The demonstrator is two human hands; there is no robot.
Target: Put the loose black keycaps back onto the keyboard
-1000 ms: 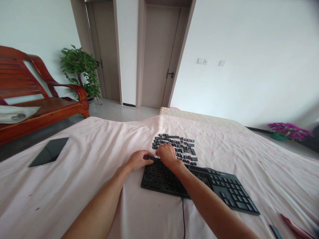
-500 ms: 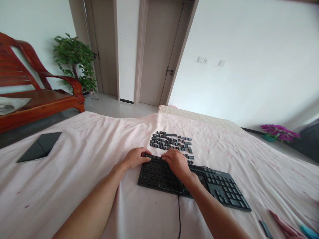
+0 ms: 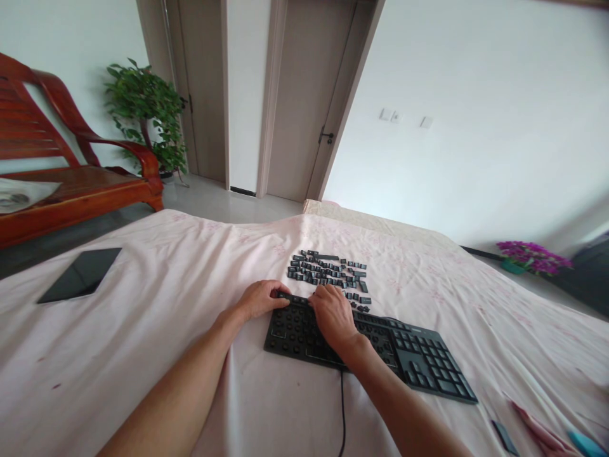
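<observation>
A black keyboard (image 3: 328, 365) lies on the pink bedsheet, its main section stripped of most caps while the right-hand block keeps its keys. My left hand (image 3: 259, 299) grips the keyboard's far left corner, thumb on top and fingers around the edge. Over the top row, my right hand (image 3: 335, 316) has its fingers curled and pressed together; their tips touch the row, and whatever they pinch is hidden. Just beyond the keyboard, loose black keycaps (image 3: 318, 273) lie in rough rows. My right hand and wrist cover part of the keyboard's middle.
A dark tablet (image 3: 80, 274) rests on the sheet at left. The keyboard cable (image 3: 342, 412) runs toward me. At lower right lie a small dark flat piece (image 3: 504, 437) and a pink cloth (image 3: 540, 428). A wooden bench (image 3: 80, 184) stands beyond the bed.
My right hand has shifted slightly left along the top row, its wrist moving left too. My left hand keeps its hold on the corner. The view has tilted slightly.
</observation>
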